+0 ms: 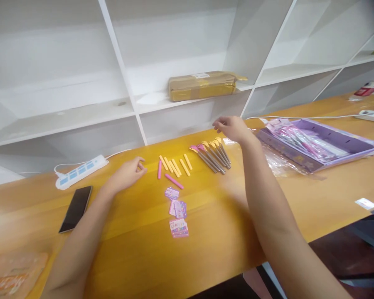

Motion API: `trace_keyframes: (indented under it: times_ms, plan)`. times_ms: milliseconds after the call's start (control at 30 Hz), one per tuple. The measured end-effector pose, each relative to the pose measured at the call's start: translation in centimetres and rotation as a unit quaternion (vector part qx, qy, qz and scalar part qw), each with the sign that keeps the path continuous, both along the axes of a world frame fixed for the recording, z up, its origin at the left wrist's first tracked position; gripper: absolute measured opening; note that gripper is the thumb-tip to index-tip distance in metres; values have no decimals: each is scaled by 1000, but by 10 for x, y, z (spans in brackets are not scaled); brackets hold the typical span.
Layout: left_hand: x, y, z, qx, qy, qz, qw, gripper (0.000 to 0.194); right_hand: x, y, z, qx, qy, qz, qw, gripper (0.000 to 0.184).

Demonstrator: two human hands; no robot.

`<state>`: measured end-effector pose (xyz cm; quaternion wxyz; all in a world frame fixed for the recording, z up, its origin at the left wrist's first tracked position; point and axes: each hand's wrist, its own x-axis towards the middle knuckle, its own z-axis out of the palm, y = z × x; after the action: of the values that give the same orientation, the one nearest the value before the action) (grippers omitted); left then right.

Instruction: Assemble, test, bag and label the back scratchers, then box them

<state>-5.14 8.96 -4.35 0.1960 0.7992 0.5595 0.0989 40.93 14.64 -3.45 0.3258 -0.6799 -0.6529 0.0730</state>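
Cards [180, 209] bear unreadably small print; 2 hands [127, 174] [232, 128] nr sticks [176, 167] & rods [217, 155].

I see a big white shelf [180, 37] with a brown taped parcel [202, 89] lying on it. On my left, there's a white power strip [86, 171]. A black phone [76, 209] lies nearer me, then an orange bag [15, 274]. Far right, I see another power strip [373, 116].

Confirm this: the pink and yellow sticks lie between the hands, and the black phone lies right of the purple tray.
No: the head view shows the black phone left of the purple tray. The sticks do lie between the left hand and right hand.
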Motion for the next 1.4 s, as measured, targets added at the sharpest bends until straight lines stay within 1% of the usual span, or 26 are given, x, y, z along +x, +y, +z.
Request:
trace_keyframes:
  times_ms: [67, 133, 200, 267, 333, 400, 500, 600, 733, 767, 867, 900, 1033, 1167, 1267, 1400]
  plan:
    - [9, 4, -15, 2, -18, -29, 999, 46, -20, 1, 0, -71, -60, 17, 995, 33]
    - [17, 7, -30, 18, -34, -83, 996, 42, -31, 3, -4, -139, -122, 20, 983, 32]
    - [23, 10, -44, 30, -28, -132, 990, 38, -35, 7, -11, -192, -157, 20, 969, 28]
    - [27, 12, -55, 35, -10, -162, 986, 37, -35, 10, -20, -248, -176, 24, 952, 21]
    - [30, 13, -64, 37, 7, -172, 984, 37, -34, 13, -29, -306, -199, 27, 931, 15]
    - [31, 14, -70, 43, 22, -166, 985, 36, -33, 17, -37, -342, -216, 23, 914, 16]
    - [32, 15, -74, 57, 42, -144, 987, 33, -34, 22, -48, -361, -231, 8, 904, 19]
    - [31, 16, -75, 62, 58, -125, 989, 25, -34, 26, -57, -364, -230, 0, 902, 24]
    - [24, 19, -75, 51, 76, -105, 990, 12, -34, 29, -68, -369, -220, 5, 903, 32]
    - [22, 20, -74, 46, 80, -97, 991, 12, -34, 30, -69, -371, -218, 6, 903, 34]
    - [16, 22, -70, 30, 92, -71, 993, 25, -36, 30, -70, -368, -219, 4, 903, 41]
    - [14, 22, -67, 27, 96, -66, 993, 26, -36, 29, -69, -363, -222, 2, 905, 42]
    - [9, 24, -52, 33, 111, -68, 991, 19, -38, 25, -60, -331, -240, -19, 912, 47]
    - [5, 21, -34, 49, 119, -62, 990, 24, -38, 20, -55, -307, -249, -42, 918, 45]
    - [3, 17, -21, 62, 122, -53, 989, 26, -38, 20, -57, -305, -247, -42, 919, 47]
    - [3, 8, -7, 74, 120, -39, 989, 28, -41, 25, -65, -306, -243, -33, 920, 53]
